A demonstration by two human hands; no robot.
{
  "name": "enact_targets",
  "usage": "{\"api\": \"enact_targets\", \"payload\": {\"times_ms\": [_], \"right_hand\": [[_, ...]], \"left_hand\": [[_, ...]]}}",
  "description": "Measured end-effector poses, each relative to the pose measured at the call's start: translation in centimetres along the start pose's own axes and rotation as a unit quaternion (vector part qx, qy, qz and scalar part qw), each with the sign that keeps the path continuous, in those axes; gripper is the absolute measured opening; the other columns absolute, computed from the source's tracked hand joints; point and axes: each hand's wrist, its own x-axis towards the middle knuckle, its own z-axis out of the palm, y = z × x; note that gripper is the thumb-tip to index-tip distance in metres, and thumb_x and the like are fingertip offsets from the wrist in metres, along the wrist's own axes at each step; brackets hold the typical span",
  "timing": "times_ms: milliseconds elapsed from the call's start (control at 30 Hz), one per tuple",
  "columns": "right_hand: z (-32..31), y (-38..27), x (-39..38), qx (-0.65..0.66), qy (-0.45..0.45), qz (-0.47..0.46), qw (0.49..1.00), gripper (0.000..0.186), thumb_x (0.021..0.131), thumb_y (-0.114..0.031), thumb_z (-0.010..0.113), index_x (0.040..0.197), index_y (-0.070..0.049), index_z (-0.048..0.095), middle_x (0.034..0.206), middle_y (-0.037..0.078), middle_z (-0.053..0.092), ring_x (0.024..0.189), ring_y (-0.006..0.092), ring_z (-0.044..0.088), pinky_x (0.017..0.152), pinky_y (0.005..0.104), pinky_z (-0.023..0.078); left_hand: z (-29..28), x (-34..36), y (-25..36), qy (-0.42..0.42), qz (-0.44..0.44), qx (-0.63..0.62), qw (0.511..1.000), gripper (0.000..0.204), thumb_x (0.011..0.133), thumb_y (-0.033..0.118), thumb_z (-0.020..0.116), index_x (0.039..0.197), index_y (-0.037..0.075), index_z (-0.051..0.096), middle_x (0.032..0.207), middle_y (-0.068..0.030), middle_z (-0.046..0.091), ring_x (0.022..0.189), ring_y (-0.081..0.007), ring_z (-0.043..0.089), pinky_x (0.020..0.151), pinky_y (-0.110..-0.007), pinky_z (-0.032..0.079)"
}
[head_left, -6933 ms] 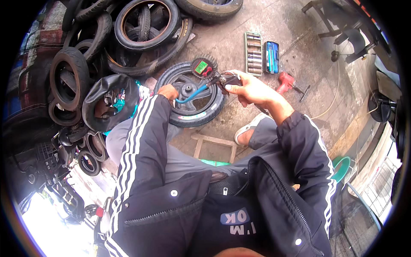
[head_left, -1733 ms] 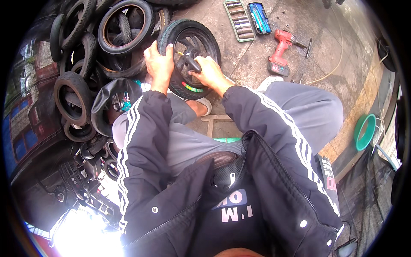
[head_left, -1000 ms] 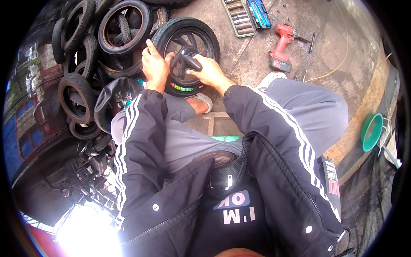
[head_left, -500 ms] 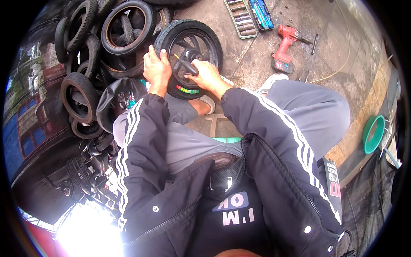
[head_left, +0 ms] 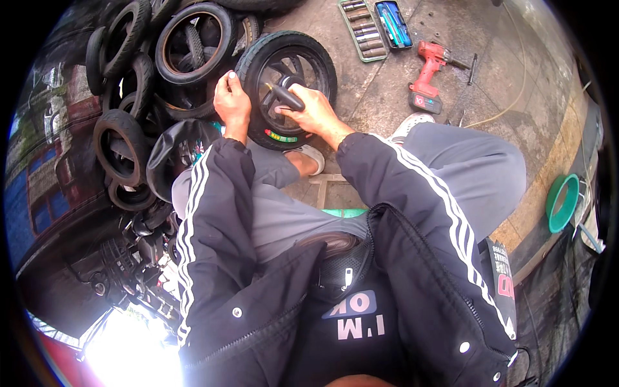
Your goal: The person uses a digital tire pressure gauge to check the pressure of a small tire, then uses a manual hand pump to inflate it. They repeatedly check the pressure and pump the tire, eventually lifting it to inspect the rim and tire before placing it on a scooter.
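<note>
A black tyre on a spoked black wheel (head_left: 316,71) stands tilted in front of me, a coloured label on its lower sidewall. My right hand (head_left: 309,109) is closed around a dark handled tool (head_left: 284,95), with a small yellow part at its far end against the wheel, near the hub. My left hand (head_left: 231,100) is at the wheel's left edge, fingers curled and pinched near the tread; what, if anything, they hold is hidden.
A pile of used tyres (head_left: 122,145) lies at the left. Beyond the wheel are a socket set (head_left: 364,32), a blue case (head_left: 393,26) and a red impact driver (head_left: 427,74). A teal basin (head_left: 553,213) sits at the right. A motorbike (head_left: 116,264) is at lower left.
The gauge held earliest is out of my hands, and the wheel is more tilted. In the last second my left fingers have drawn closer together; my right hand keeps the dark tool.
</note>
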Motion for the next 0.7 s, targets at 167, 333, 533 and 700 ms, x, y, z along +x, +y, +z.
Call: {"api": "enact_targets", "payload": {"times_ms": [167,333,533,700], "right_hand": [[-1.0,1.0,-0.6,-0.082,-0.139,-0.033,0.986,0.042,0.082,-0.041,0.086,0.100,-0.009,0.065,0.087,0.016,0.072,0.089,0.0411,0.070,0.077,0.0523,0.052],[-1.3,0.4,0.2,-0.030,0.001,-0.109,0.994,0.041,0.081,-0.036,0.089,0.103,-0.009,0.066,0.082,0.016,0.070,0.083,0.0387,0.070,0.074,0.0462,0.054],[-4.4,0.6,2.6,-0.041,0.058,0.082,0.994,0.048,0.081,-0.045,0.088,0.100,-0.008,0.067,0.089,0.016,0.074,0.090,0.0386,0.072,0.077,0.0476,0.055],[-6.0,1.9,3.5,-0.078,0.089,0.062,0.991,0.044,0.082,-0.042,0.088,0.102,-0.009,0.067,0.091,0.017,0.074,0.092,0.0397,0.072,0.079,0.0480,0.055]], "left_hand": [[-0.2,0.7,-0.5,-0.005,-0.060,-0.003,0.998,0.042,0.103,0.039,0.064,0.122,0.003,0.074,0.106,-0.0185,0.078,0.099,-0.0306,0.075,0.090,-0.039,0.055],[0.1,0.8,0.0,-0.047,-0.061,-0.019,0.997,0.045,0.103,0.042,0.064,0.123,0.003,0.074,0.109,-0.0185,0.078,0.103,-0.0295,0.075,0.092,-0.039,0.055],[0.0,0.8,-0.4,-0.056,-0.042,-0.043,0.997,0.050,0.101,0.047,0.066,0.126,0.005,0.074,0.112,-0.0203,0.077,0.106,-0.0313,0.075,0.094,-0.039,0.055],[-0.4,1.2,0.2,-0.078,-0.014,0.022,0.997,0.059,0.098,0.056,0.067,0.129,0.006,0.072,0.116,-0.0222,0.076,0.110,-0.0379,0.073,0.097,-0.042,0.055]]}}
